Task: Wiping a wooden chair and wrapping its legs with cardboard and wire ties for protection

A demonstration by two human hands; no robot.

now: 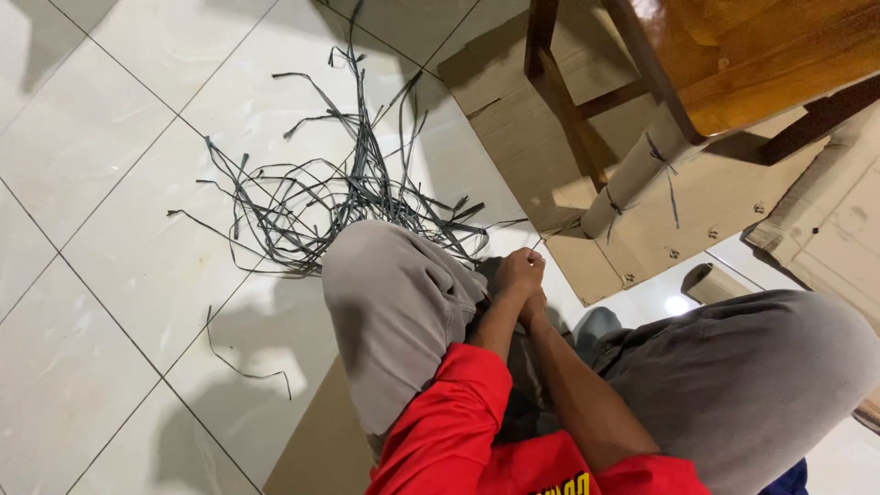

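I sit on the floor with my knees up, in grey trousers and a red shirt. Both hands meet between my knees. My left hand [521,272] is closed, pinching a thin grey strip that runs up right toward a rolled cardboard tube [632,179] tied with grey strips. My right hand [533,310] lies just beneath the left, mostly hidden by it, and its grip cannot be made out. A tangled pile of grey plastic strips [348,197] lies on the white tiles just beyond my left knee [385,284].
A wooden furniture frame [559,101] stands over flattened cardboard sheets [500,78] at the upper right. A second cardboard roll [713,282] lies near my right knee. One loose strip [243,367] lies on the tiles at left. Cardboard [321,449] lies under me.
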